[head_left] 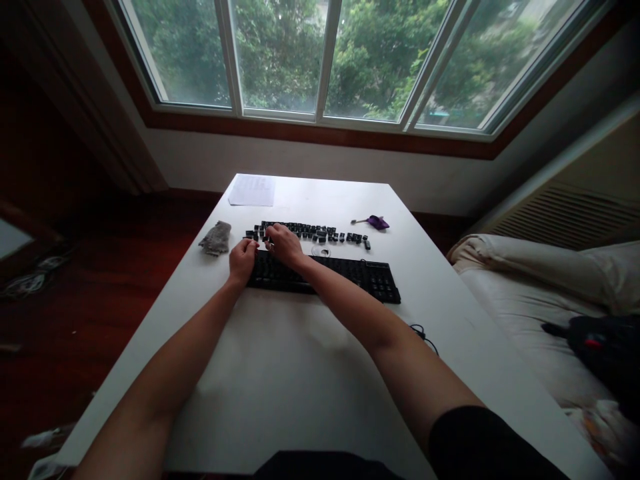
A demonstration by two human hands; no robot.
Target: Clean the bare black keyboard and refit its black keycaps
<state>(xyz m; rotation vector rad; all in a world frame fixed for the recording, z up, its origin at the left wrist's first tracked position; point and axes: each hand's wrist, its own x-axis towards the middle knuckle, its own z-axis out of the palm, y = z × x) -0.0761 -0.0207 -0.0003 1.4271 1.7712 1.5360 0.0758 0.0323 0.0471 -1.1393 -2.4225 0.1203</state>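
A black keyboard (330, 272) lies across the white table, and loose black keycaps (320, 232) are spread in rows behind it. My left hand (243, 260) is at the keyboard's left end, its fingers curled and pinched together. Just right of it, my right hand (284, 245) reaches over the keyboard's back edge with fingers bent down among the nearest keycaps. Both hands are closed, but whatever is between their fingertips is too small or hidden to name. A small clear ring-like object (321, 252) lies between keycaps and keyboard.
A grey cloth (216, 239) lies at the left table edge, and papers (253, 190) at the back left. At the back right are a purple cloth-like item (377, 222) and a small brush (357, 221). A black cable (425, 337) lies on the right.
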